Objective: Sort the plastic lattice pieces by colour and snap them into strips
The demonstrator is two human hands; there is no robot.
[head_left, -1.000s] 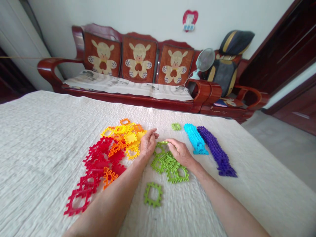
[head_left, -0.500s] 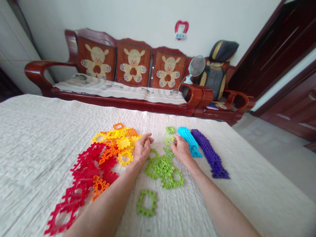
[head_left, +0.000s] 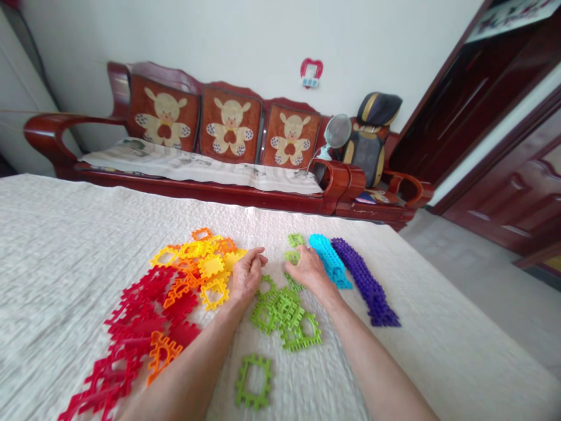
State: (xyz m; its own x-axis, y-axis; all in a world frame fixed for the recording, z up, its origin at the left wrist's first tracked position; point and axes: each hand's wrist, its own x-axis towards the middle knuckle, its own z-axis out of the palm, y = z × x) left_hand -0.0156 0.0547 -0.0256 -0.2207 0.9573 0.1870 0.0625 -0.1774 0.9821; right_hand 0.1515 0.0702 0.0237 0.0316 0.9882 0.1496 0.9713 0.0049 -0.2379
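Note:
My right hand (head_left: pixel 310 270) lies over the right side of a green toothed plastic square (head_left: pixel 292 256), thumb and forefinger spread around it. Whether they touch it I cannot tell. Just beyond is another green square (head_left: pixel 295 239). A heap of green toothed squares (head_left: pixel 284 309) lies between my forearms, with a single green frame (head_left: pixel 254 380) nearer me. My left hand (head_left: pixel 248 273) has its fingers curled together, with nothing visible in them. It is beside the yellow pieces (head_left: pixel 212 266), which lie among orange pieces (head_left: pixel 163 354).
Red pieces (head_left: pixel 140 327) spread along the left. Right of my right hand, a cyan row (head_left: pixel 329 261) and a purple row (head_left: pixel 366 283) of overlapping pieces lie side by side. A pale cloth (head_left: pixel 79 234) covers the table; beyond its far edge stands a wooden sofa (head_left: pixel 210 195).
The view has shifted slightly, so the scene sits lower and further left. My right thumb has spread out to the near side of the green square. My left fingers have drawn closer together.

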